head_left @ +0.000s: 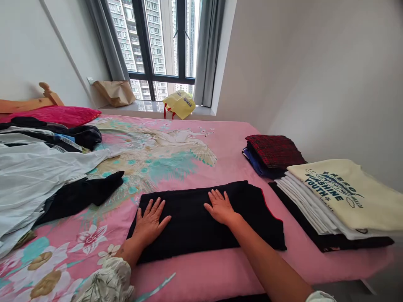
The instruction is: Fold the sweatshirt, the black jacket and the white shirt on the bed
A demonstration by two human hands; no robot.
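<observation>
A black garment (189, 222) with a red-trimmed edge on its right side lies flat and folded lengthwise on the pink bed. My left hand (150, 224) rests palm down on its left end, fingers spread. Nearer the middle of the cloth, my right hand (221, 207) also lies flat, fingers stretched out. Neither hand grips anything. What kind of garment it is cannot be made out for certain.
Unfolded clothes (40, 167) are heaped at the left. To the right stand a stack topped by a cream printed T-shirt (349, 195) and a pile under a red plaid garment (275, 151). A yellow bag (180, 104) and a brown paper bag (116, 93) sit by the window.
</observation>
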